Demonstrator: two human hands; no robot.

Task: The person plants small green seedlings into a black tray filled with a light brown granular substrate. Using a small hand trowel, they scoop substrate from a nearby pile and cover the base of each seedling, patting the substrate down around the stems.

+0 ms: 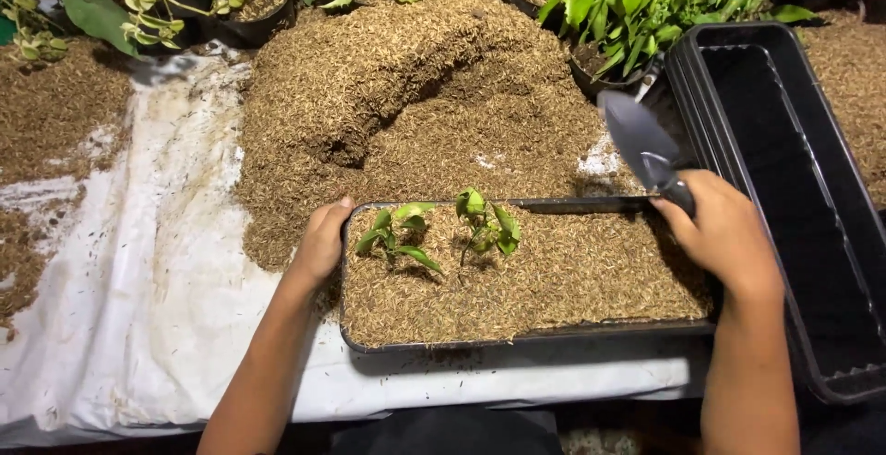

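A black rectangular planter (517,337) filled with brown husk stands on the white sheet in front of me. Two small green seedlings (399,233) (486,221) stand upright in its left half. My left hand (323,240) grips the planter's left end, thumb over the rim. My right hand (724,231) is shut on the handle of a grey trowel (639,141), whose blade points up and away above the planter's far right corner.
A big heap of brown husk (415,95) lies behind the planter. Stacked empty black planters (784,178) stand at the right. Potted green plants (628,3) line the back. The white sheet (138,280) spreads to the left.
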